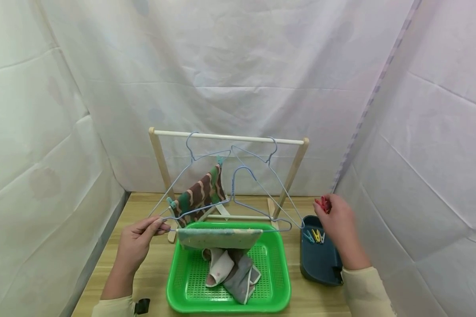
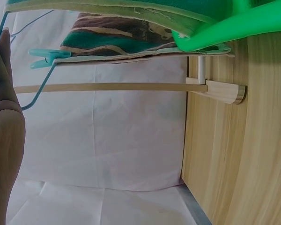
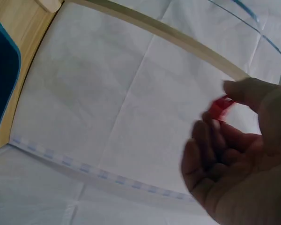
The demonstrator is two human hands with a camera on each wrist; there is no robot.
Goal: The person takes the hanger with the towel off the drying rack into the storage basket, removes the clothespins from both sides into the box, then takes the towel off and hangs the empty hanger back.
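Note:
My left hand (image 1: 138, 240) pinches one end of a blue wire hanger (image 1: 232, 185) above the basket. A pale green and blue cloth (image 1: 220, 240) is folded over that hanger's bottom bar. In my right hand (image 1: 341, 222), thumb and fingers pinch a red clothespin (image 3: 220, 108); the head view shows it above the dark blue tray (image 1: 319, 264). Behind the held hanger, a camouflage-patterned cloth (image 1: 200, 191) hangs from another blue hanger, with teal clothespins (image 2: 48, 57) at its ends. A further blue hanger (image 1: 279, 178) hangs bare on the rack's right side.
A wooden rack with a white rod (image 1: 230, 138) stands at the back of the table (image 1: 111, 268). The green basket (image 1: 174, 281) holds grey and white cloths (image 1: 239, 277). Several clothespins (image 1: 316, 236) lie in the tray. White fabric walls (image 1: 242, 66) surround the table.

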